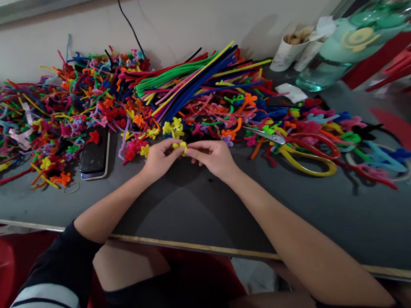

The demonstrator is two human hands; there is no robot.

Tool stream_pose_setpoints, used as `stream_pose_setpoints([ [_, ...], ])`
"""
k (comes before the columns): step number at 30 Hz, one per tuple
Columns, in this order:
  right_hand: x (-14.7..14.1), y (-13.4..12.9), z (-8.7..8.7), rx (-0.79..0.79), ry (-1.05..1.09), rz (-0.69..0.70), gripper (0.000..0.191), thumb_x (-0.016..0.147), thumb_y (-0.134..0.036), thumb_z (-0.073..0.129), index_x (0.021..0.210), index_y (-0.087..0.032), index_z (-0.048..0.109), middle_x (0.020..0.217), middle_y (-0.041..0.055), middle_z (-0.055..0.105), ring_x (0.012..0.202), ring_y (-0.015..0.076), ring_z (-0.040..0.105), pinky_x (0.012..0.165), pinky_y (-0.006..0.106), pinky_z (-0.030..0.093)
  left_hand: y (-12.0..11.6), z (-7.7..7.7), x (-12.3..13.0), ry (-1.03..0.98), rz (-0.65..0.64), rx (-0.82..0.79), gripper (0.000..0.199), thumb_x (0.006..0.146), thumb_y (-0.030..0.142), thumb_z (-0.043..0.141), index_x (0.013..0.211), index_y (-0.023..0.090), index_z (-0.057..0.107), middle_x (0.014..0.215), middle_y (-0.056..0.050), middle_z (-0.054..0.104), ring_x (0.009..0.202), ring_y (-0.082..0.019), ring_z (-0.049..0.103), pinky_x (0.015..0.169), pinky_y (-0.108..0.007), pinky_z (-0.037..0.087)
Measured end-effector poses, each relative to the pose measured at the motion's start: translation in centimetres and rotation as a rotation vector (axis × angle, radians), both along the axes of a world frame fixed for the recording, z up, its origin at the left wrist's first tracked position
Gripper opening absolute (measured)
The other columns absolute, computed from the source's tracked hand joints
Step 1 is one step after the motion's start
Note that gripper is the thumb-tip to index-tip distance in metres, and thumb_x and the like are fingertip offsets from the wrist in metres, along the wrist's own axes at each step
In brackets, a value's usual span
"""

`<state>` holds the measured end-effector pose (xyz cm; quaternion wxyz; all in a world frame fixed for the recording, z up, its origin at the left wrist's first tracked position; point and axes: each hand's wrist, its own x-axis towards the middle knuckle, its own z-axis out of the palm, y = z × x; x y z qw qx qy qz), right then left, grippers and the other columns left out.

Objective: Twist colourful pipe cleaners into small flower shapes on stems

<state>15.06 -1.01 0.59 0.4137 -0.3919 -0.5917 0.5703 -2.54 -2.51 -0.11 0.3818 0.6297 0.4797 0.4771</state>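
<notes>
A small yellow pipe cleaner (180, 146), bent into loops, is held between my two hands above the front of the pile. My left hand (160, 158) pinches its left side between thumb and fingers. On its right side, the fingertips of my right hand (215, 159) are closed as well. Just behind them lie yellow pipe-cleaner flowers (173, 127). A bundle of straight pipe cleaners (196, 87) in blue, green, pink and yellow rests on the heap farther back. My fingers partly cover the yellow piece, so its full shape is hidden.
Scissors (306, 157) with red and yellow handles lie to the right. Two stacked phones (95, 155) are at the left, amid heaped coloured pipe-cleaner pieces (69, 101). A green bottle (338, 55) and paper cups (288, 52) stand at the back right of the grey table (196, 215).
</notes>
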Motion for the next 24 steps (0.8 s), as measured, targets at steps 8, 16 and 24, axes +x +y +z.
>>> stream_pose_setpoints([
  [8,0.0,-0.2,0.3,-0.003,-0.005,0.02,0.035,0.065,-0.047,0.077,0.084,-0.017,0.075,0.068,0.0039,0.071,0.049,0.01,0.058,0.044,0.023,0.043,-0.4,0.6,0.1,-0.05,0.033,-0.031,0.03,0.071,0.044,0.073,0.078,0.015,0.068,0.07,-0.003,0.069,0.056,-0.011,0.063,0.054,-0.022,0.052],
  [16,-0.4,-0.6,0.6,0.037,0.017,-0.01,0.037,0.065,-0.051,0.075,0.08,-0.017,0.073,0.067,0.0038,0.07,0.048,0.0091,0.055,0.044,0.024,0.046,-0.7,0.7,0.4,-0.076,0.065,-0.04,0.03,0.069,0.043,0.075,0.073,0.015,0.067,0.065,-0.002,0.067,0.054,-0.009,0.06,0.052,-0.02,0.049],
  [24,-1.1,-1.2,0.2,0.023,0.086,-0.074,0.041,0.061,-0.052,0.077,0.078,-0.016,0.071,0.066,0.0034,0.068,0.047,0.0096,0.054,0.046,0.026,0.048,-1.4,1.5,0.5,-0.077,0.091,-0.057,0.027,0.068,0.039,0.077,0.073,0.014,0.068,0.065,-0.002,0.067,0.054,-0.008,0.059,0.053,-0.02,0.048],
])
